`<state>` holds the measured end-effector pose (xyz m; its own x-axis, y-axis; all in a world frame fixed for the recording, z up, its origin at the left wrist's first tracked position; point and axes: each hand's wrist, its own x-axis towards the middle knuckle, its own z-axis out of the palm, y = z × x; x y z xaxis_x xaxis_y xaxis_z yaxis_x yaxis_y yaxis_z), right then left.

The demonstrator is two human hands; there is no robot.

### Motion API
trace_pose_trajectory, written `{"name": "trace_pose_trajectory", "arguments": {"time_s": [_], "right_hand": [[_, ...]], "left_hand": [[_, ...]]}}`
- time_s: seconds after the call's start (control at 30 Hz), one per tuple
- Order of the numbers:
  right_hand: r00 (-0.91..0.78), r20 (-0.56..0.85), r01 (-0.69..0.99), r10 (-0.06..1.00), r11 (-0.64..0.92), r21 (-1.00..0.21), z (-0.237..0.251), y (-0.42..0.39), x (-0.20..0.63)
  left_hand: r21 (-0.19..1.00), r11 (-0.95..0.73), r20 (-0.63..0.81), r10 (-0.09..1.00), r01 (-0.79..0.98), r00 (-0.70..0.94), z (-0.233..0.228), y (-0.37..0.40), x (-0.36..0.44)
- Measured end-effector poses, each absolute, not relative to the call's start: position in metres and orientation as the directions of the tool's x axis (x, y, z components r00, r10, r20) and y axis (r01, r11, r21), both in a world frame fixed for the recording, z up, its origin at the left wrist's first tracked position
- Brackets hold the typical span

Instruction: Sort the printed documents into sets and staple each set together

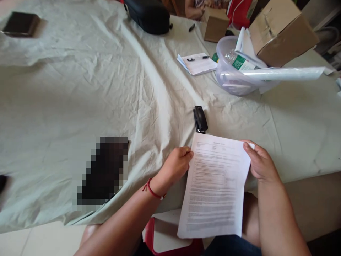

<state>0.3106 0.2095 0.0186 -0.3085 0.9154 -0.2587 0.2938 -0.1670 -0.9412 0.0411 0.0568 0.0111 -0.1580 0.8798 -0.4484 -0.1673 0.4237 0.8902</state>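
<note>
Our printed sheets (215,188) hang off the table edge, left hand (176,165) and right hand (259,161) pinching the top corners; loose pages could slip apart before reaching the stapler (200,119).

blurred: dark object (103,172) left of centre, pixelated, unidentifiable | unreadable: print on printed sheet (215,185), too small | cut off: dark shape (2,182) at left edge; cardboard box (282,30) at top edge, upper right | hidden: red item (170,238) at bottom, partly under the sheet
</note>
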Motion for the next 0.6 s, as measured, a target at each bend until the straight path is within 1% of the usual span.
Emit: {"name": "trace_pose_trajectory", "arguments": {"time_s": [0.07, 0.13, 0.17, 0.3, 0.37, 0.4, 0.43, 0.5, 0.53, 0.57, 0.6], "right_hand": [[-0.262, -0.255, 0.328, 0.931, -0.163, -0.930, 0.020, 0.212, 0.304], [-0.261, -0.262, 0.360, 0.929, -0.158, -0.920, 0.021, 0.213, 0.300], [-0.273, -0.270, 0.370, 0.923, -0.159, -0.915, 0.021, 0.213, 0.299], [-0.333, -0.312, 0.416, 0.890, -0.159, -0.895, 0.016, 0.212, 0.297], [-0.332, -0.295, 0.490, 0.896, -0.104, -0.865, 0.016, 0.213, 0.296], [-0.313, -0.244, 0.537, 0.918, -0.041, -0.843, 0.018, 0.215, 0.295], [-0.294, -0.162, 0.583, 0.942, 0.043, -0.811, 0.022, 0.217, 0.292], [-0.301, 0.056, 0.644, 0.952, 0.247, -0.724, 0.032, 0.222, 0.283], [-0.351, 0.143, 0.648, 0.925, 0.350, -0.676, 0.038, 0.226, 0.276], [-0.439, 0.187, 0.630, 0.879, 0.449, -0.633, 0.044, 0.230, 0.267], [-0.551, 0.205, 0.594, 0.809, 0.553, -0.585, 0.049, 0.235, 0.256]], "left_hand": [[0.873, 0.457, -0.480, 0.868, -0.171, -0.127, 0.013, 0.056, 0.041], [0.858, 0.479, -0.507, 0.848, -0.183, -0.155, 0.013, 0.057, 0.040], [0.859, 0.485, -0.509, 0.841, -0.162, -0.183, 0.012, 0.057, 0.040], [0.878, 0.472, -0.424, 0.845, 0.082, -0.325, 0.009, 0.058, 0.040], [0.877, 0.469, -0.413, 0.846, 0.103, -0.337, 0.007, 0.059, 0.041], [0.880, 0.469, -0.421, 0.843, 0.073, -0.333, 0.007, 0.059, 0.041], [0.884, 0.467, -0.432, 0.841, 0.032, -0.326, 0.006, 0.060, 0.041], [0.886, 0.463, -0.449, 0.838, -0.033, -0.310, 0.006, 0.061, 0.040], [0.886, 0.462, -0.453, 0.837, -0.047, -0.306, 0.006, 0.061, 0.039], [0.887, 0.460, -0.453, 0.838, -0.052, -0.304, 0.006, 0.062, 0.039], [0.888, 0.457, -0.451, 0.840, -0.056, -0.301, 0.006, 0.062, 0.038]]}}
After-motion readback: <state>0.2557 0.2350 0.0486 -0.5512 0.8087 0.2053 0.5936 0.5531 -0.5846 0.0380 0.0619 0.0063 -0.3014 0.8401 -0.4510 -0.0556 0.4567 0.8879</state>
